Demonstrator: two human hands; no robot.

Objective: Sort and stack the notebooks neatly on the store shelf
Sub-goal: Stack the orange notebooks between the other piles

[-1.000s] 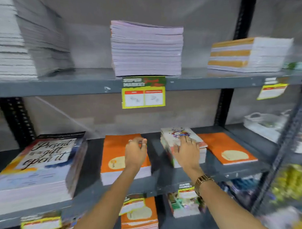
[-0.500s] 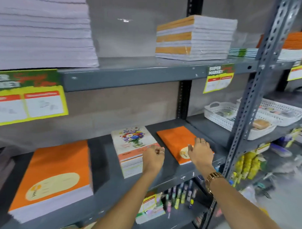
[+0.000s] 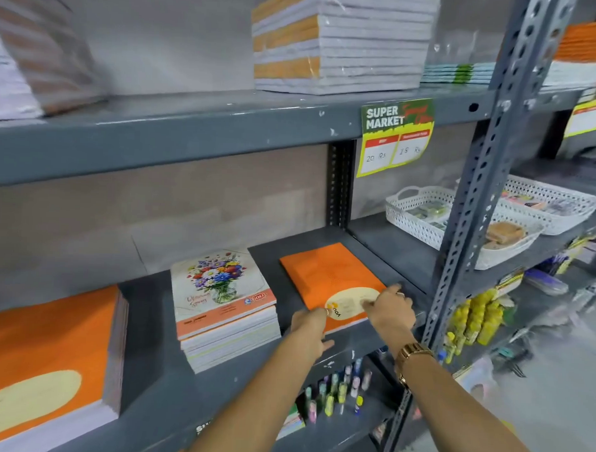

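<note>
Your fingers (image 3: 394,290) on the right hand (image 3: 390,310) lie spread flat on the cream label of the thin orange notebook (image 3: 332,281), pressing rather than gripping; those of your left hand (image 3: 308,327) curl around its near left edge beside the label, though whether they pinch the cover is hard to tell.

That notebook lies flat near the right end of the middle shelf (image 3: 155,400), close to the front edge and turned slightly askew. Largest on this shelf is the thick orange-covered stack (image 3: 45,349) at the far left end. Between it and the thin orange notebook, apart from both, stands the flower-cover stack (image 3: 223,307), its lower copies jutting out unevenly toward the front edge.

On the upper shelf (image 3: 192,127) a wrapped pile with orange and white spines (image 3: 337,41) sits toward the right end, above a supermarket price tag (image 3: 394,138) fixed to the front edge. Past the perforated upright (image 3: 480,185), two white baskets (image 3: 425,216) rest on the neighbouring shelf. A gold watch (image 3: 410,353) circles your right wrist.
</note>
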